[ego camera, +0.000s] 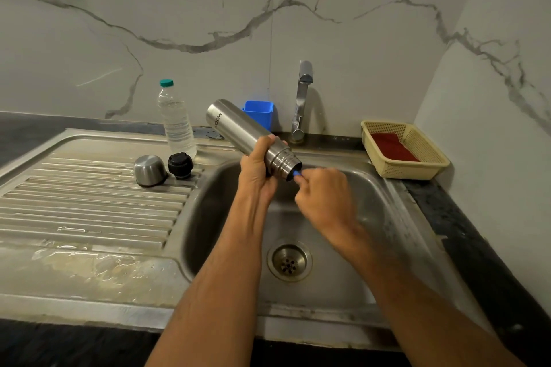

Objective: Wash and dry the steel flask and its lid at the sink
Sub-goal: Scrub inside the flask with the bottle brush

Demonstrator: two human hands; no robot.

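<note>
The steel flask (238,128) is held over the sink basin (369,217), tilted with its base up to the left and its open mouth down to the right. My left hand (258,167) grips it near the threaded neck. My right hand (323,192) pinches a blue handle (296,173) that enters the flask's mouth; the rest of that tool is hidden inside. The steel cup lid (150,170) lies upside down on the ribbed drainboard (89,211), with the black stopper (180,165) beside it.
A clear plastic water bottle (176,122) with a teal cap stands behind the lids. A blue holder (258,115) and the tap (302,98) are at the back. A cream basket (429,170) holding a red cloth (393,150) sits right of the sink.
</note>
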